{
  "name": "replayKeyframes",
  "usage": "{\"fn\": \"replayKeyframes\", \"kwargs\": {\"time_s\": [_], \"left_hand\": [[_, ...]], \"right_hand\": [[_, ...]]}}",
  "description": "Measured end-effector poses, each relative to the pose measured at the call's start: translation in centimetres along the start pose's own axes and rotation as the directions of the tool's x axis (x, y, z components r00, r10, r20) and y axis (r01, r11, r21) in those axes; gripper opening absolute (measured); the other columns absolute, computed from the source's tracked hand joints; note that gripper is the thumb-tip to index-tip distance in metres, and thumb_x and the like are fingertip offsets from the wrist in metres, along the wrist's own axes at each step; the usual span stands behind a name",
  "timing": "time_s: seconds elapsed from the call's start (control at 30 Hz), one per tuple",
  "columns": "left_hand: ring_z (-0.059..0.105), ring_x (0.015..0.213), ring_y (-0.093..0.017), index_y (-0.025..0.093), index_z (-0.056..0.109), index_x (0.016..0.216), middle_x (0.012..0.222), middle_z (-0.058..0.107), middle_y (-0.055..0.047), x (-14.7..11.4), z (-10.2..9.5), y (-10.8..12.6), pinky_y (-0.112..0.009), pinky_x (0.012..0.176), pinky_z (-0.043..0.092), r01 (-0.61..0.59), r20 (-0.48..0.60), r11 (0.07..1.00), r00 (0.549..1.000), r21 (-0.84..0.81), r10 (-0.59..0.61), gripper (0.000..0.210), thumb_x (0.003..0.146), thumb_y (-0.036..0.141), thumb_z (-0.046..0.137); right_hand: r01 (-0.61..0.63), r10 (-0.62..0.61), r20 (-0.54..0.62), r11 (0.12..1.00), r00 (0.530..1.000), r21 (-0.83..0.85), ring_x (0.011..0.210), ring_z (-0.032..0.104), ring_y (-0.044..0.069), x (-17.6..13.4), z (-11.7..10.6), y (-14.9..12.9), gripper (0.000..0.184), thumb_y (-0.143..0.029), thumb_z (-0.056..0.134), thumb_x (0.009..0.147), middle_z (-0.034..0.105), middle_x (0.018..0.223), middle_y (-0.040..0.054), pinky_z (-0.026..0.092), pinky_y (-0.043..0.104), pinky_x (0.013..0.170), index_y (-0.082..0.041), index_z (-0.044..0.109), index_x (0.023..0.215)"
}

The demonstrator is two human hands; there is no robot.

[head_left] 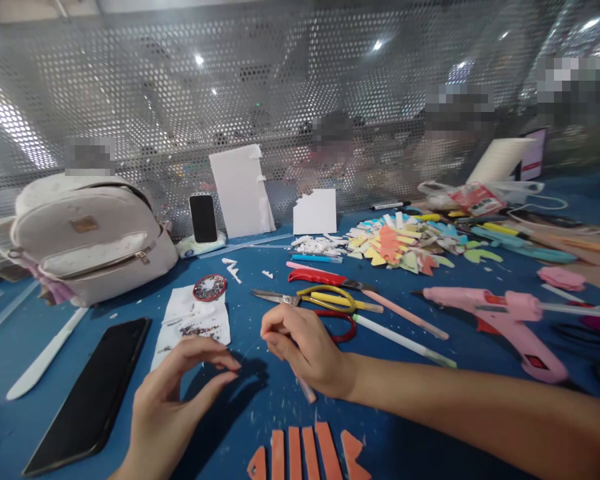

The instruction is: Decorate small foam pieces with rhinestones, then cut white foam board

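"How are the hands set?"
"Two hands. The left hand (167,393) curves thumb and forefinger almost tip to tip; I cannot tell whether anything thin sits between. The right hand (310,350) is curled, fingers bunched; I cannot tell what, if anything, it pinches."

"What can be counted?"
"Six orange pieces (310,453) in a row, on the wearer's side of the right hand: four strips, two shaped ends. One speckled disc (210,288) with a red rim, beyond the left hand. Two phones: one flat (93,393) left of that hand, one upright (203,220) far beyond it. One pink glue gun (505,307), well right of the right hand."

"Open room?"
"Blue bench (253,407), flecked with specks, between the hands. Scissors (280,298) border the right hand's far side."

"Hard to make out?"
"The view's bottom edge crops the orange row. The right hand partly covers a pale stick (309,392)."
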State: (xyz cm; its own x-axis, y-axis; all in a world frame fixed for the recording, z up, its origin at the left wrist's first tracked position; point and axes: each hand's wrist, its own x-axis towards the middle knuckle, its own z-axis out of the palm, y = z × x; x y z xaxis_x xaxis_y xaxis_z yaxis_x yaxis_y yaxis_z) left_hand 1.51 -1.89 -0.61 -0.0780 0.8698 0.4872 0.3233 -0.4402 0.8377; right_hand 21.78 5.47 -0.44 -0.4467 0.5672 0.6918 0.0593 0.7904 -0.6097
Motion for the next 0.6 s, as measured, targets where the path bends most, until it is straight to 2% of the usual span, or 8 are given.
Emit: {"fn": "replayKeyframes", "kwargs": {"time_s": [0.23,0.37,0.5,0.6], "left_hand": [[0.072,0.081,-0.012,0.029,0.07,0.099,0.084,0.077,0.006,-0.03,-0.27,-0.22,-0.019,0.081,0.057,-0.02,0.035,1.0,0.999,0.009,0.02,0.03,0.079,0.008,0.075],[0.072,0.081,-0.013,0.028,0.07,0.099,0.083,0.077,0.005,-0.04,-0.25,-0.31,-0.02,0.08,0.057,0.0,0.002,1.0,1.0,0.009,0.0,0.027,0.079,0.01,0.075],[0.072,0.079,-0.013,0.027,0.069,0.1,0.083,0.077,0.005,-0.01,-0.21,-0.27,-0.021,0.079,0.058,-0.002,0.034,1.0,0.999,0.012,0.002,0.027,0.079,0.01,0.075],[0.071,0.08,-0.013,0.028,0.069,0.099,0.083,0.077,0.005,-0.08,-0.1,-0.17,-0.021,0.081,0.056,0.019,0.007,1.0,1.0,-0.003,-0.019,0.027,0.079,0.01,0.074]], "right_hand": [[0.015,-0.015,-0.009,1.0,1.0,-0.002,0.056,0.051,0.011,-0.03,-0.01,0.0,0.032,-0.044,0.037,0.107,0.053,0.066,-0.0027,0.039,0.022,0.057,-0.02,0.051,0.091],[0.017,-0.017,-0.01,1.0,1.0,0.0,0.056,0.051,0.012,-0.04,-0.03,-0.07,0.031,-0.043,0.037,0.107,0.053,0.066,-0.0028,0.04,0.022,0.057,-0.02,0.051,0.091],[0.015,-0.015,-0.007,1.0,1.0,-0.014,0.058,0.051,0.012,-0.02,-0.02,-0.1,0.032,-0.044,0.037,0.107,0.054,0.066,-0.0025,0.04,0.023,0.058,-0.02,0.051,0.09],[0.005,-0.006,-0.008,1.0,1.0,-0.008,0.056,0.05,0.012,-0.03,-0.01,-0.17,0.034,-0.045,0.036,0.108,0.053,0.065,-0.003,0.039,0.023,0.058,-0.02,0.051,0.09]]}}
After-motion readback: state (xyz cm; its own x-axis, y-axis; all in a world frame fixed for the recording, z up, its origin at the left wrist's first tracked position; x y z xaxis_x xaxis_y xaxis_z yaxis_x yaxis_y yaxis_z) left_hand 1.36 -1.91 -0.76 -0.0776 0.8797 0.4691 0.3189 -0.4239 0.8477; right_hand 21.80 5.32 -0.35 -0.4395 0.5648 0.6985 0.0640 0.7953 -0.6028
